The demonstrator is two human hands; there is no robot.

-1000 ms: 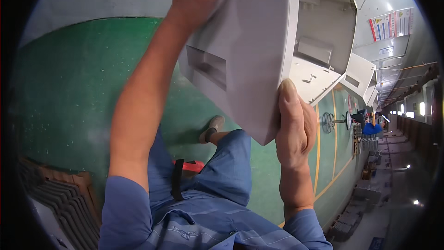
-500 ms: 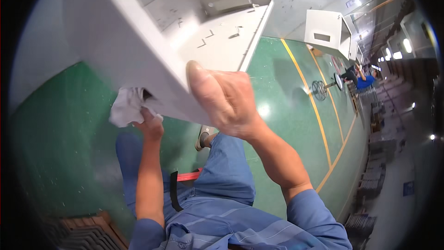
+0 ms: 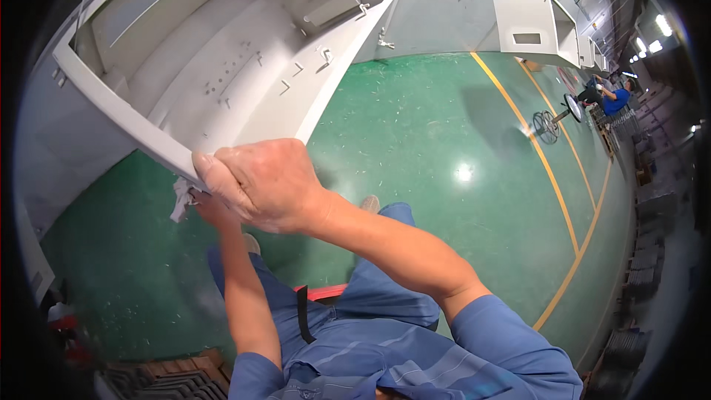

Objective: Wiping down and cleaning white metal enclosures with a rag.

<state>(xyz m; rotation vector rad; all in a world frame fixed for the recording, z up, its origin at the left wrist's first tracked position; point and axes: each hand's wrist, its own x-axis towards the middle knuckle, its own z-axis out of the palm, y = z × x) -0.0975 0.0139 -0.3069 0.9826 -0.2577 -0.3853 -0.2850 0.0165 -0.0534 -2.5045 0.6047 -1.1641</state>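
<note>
My right hand [image 3: 265, 184] is closed over the near corner of a light grey metal cabinet shell [image 3: 127, 120], thumb on its rim. The shell hangs tilted at the upper left, its open side facing me. Small bent tabs, a cluster of holes and a raised bracket show inside it. Below that corner, my left hand [image 3: 216, 212] is closed on a white cloth [image 3: 180, 198] held near the shell's underside. The right hand and the rim hide part of the left hand's fingers.
Another grey cabinet shell [image 3: 527, 28] hangs farther off at the right. Beyond it a person in blue [image 3: 613, 100] sits by a round stool [image 3: 548, 124]. Yellow lines [image 3: 529, 148] cross the green floor [image 3: 415, 126]. Stacked parts [image 3: 174, 381] lie at the lower left.
The cabinet shell has turned, and more of its inside shows. My right hand has moved left and down with its corner. The left hand and cloth are lower and more hidden.
</note>
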